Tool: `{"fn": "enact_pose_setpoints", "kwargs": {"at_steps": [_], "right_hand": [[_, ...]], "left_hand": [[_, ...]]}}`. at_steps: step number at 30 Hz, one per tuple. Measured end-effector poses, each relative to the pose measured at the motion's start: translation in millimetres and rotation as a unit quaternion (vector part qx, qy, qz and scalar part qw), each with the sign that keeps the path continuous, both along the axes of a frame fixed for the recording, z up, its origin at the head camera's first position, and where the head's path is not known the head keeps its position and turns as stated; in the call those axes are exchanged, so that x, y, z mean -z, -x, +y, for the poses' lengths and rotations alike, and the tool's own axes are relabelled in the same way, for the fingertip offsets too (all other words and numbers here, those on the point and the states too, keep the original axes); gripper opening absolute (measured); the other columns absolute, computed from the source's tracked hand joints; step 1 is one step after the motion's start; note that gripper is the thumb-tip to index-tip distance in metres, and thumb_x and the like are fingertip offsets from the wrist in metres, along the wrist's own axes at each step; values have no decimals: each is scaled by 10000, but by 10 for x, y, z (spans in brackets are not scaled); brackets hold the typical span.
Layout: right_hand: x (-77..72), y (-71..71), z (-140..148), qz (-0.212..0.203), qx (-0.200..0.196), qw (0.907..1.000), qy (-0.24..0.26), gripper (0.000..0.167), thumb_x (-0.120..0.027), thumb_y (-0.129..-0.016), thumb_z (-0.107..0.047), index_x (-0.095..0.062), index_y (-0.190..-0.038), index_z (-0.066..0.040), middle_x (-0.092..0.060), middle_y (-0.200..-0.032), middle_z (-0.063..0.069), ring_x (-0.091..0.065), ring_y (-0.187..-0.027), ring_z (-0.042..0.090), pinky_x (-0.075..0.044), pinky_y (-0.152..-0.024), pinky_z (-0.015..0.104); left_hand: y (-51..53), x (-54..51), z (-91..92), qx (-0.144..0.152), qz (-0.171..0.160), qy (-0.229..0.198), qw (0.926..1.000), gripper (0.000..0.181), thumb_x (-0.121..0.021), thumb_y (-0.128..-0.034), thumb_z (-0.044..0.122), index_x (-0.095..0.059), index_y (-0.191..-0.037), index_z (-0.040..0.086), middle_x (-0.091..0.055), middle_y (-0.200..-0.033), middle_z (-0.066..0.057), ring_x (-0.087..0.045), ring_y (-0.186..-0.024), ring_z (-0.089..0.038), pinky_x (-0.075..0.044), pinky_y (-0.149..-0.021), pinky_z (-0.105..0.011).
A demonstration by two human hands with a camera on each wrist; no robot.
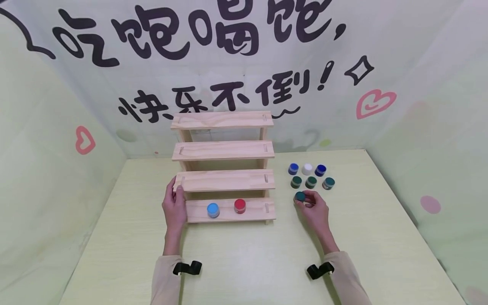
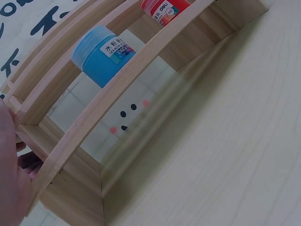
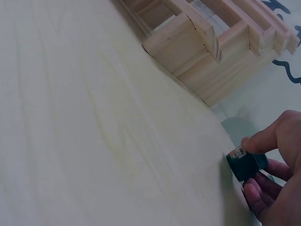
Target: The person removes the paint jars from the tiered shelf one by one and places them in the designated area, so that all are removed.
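A four-tier wooden stepped shelf stands on the table. My left hand grips its left side near the lower tiers, thumb in front and fingers partly hidden behind the wood. On the lowest tier sit a light blue paint jar and a red paint jar; their labels show in the left wrist view. To the right of the shelf, my right hand pinches a dark teal paint jar between thumb and fingers, at the tabletop. Whether the jar touches the table I cannot tell.
Behind my right hand stand several more paint jars in two rows, among them a white jar, a blue jar, a green jar and a teal jar. A printed cloth hangs behind the table.
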State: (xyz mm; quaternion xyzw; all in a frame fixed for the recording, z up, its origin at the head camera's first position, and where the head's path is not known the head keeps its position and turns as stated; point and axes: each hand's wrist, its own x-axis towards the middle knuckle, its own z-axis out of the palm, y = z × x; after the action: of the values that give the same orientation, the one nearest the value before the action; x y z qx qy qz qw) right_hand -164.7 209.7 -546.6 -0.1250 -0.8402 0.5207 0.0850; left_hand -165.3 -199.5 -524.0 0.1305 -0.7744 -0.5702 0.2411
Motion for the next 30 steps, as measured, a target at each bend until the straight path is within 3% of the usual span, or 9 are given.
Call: {"fn": "enact_pose_setpoints", "kwargs": {"at_steps": [8,18,25,30], "right_hand": [[-131,-55,-25,281,97,9993,204,472,-785,-865,-77,-592,-1286,11,-608,-1312,174,-607,-1127,304,-435,-816,72],[-394,-136,-141,630,-9,9971,417,419,-751,-871,1,-615,-1268,12,-624,-1288,196,-600,-1136,309,-475,-859,125],[-650,-244,-332,829,-188,9941,678,378,-728,-872,62,-616,-1233,80,-646,-1200,242,-601,-1009,163,-492,-804,87],[-819,-330,-481,744,-377,9935,777,367,-713,-875,74,-607,-1225,109,-650,-1197,251,-569,-951,20,-513,-825,151]], "left_hand": [[-1,-5,3,31,-14,-4,10000,415,-486,-1066,348,-548,-1460,233,-486,-728,28,-449,-625,-74,-381,-546,-217],[9,8,-1,4,-36,2,10000,407,-489,-1066,338,-554,-1454,232,-485,-719,36,-450,-623,-70,-379,-546,-214],[9,-5,-8,27,-13,-9,10000,413,-484,-1068,316,-553,-1459,201,-489,-717,40,-453,-617,-54,-383,-544,-209],[3,-4,-1,41,-20,-56,10000,405,-487,-1068,316,-555,-1454,214,-493,-709,43,-457,-611,-60,-386,-534,-208]]}}
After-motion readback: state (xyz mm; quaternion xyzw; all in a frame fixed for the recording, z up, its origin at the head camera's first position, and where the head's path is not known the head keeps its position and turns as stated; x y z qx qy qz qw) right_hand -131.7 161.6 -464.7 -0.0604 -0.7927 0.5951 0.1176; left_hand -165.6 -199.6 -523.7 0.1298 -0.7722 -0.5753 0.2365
